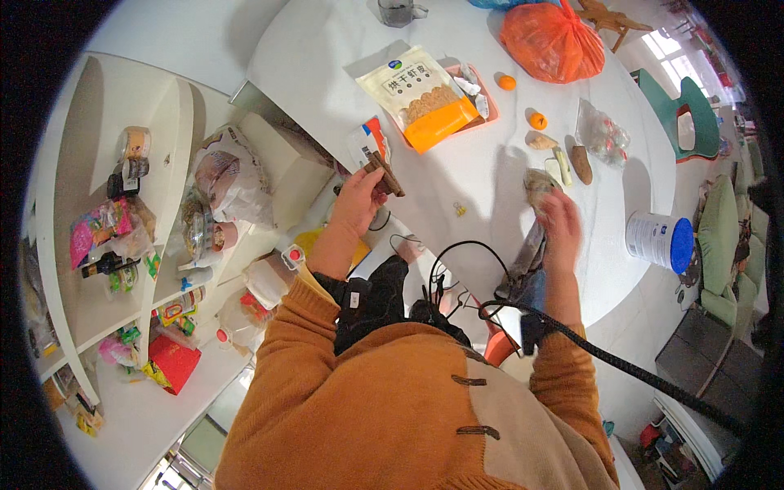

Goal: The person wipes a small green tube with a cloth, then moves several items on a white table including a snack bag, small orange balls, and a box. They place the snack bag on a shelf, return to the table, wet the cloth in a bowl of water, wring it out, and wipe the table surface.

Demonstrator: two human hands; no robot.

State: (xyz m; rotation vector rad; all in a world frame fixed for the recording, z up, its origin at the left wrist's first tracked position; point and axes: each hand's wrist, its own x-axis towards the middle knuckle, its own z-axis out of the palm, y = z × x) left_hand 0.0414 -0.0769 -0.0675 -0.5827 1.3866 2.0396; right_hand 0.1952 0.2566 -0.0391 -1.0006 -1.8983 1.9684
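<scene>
Brown stick-like pieces [386, 174] are held between the thumb and fingers of my left hand [361, 199], above the edge of a white table [453, 239]. My right hand [560, 217], blurred, is at a translucent, brownish thing [540, 185] that I cannot make out; it appears to be in the fingers. Just beyond lie a brown tuber-like piece [581, 165], a pale green stalk [563, 166] and a tan piece [542, 142]. A printed food pouch [429, 101] rests on a pink tray [490, 110], with a white, orange and blue packet [364, 144] nearer my left hand.
An orange plastic bag [551, 43], two small orange fruits [537, 120], a clear bag [603, 135] and a blue-lidded tub [658, 242] stand on the table. Filled shelves [171, 165] flank the left. A black cable [612, 352] crosses by my right forearm.
</scene>
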